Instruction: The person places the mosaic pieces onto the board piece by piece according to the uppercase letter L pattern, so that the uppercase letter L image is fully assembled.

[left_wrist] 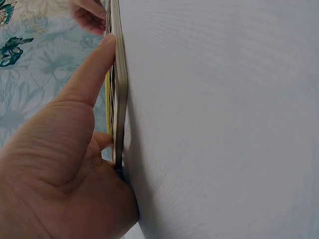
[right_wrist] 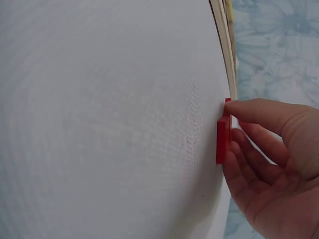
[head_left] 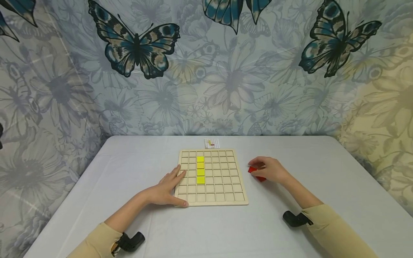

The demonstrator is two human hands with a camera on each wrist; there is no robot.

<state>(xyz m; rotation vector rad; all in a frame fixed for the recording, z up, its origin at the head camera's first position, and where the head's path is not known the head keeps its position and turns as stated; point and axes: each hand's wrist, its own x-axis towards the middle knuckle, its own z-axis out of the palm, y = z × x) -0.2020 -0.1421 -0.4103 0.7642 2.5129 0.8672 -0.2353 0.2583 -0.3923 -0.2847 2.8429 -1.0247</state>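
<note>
A wooden grid board (head_left: 214, 205) lies flat on the table, with a column of yellow square tiles (head_left: 200, 172) in its cells, left of centre. My left hand (head_left: 165, 190) rests spread along the board's left side, thumb at the near left corner and fingers over the edge. To the right of the board, my right hand (head_left: 271, 170) pinches a red tile (head_left: 252, 169) between thumb and fingers. Another red piece (right_wrist: 222, 142) sits right by it under the fingers, partly hidden in the head view.
A small printed card (head_left: 211, 143) with a grid pattern lies just behind the board. White cloth covers the table (head_left: 129, 154). Behind it hangs a butterfly-patterned backdrop (head_left: 232, 86). Black wrist devices (head_left: 131, 242) stick out near both sleeves.
</note>
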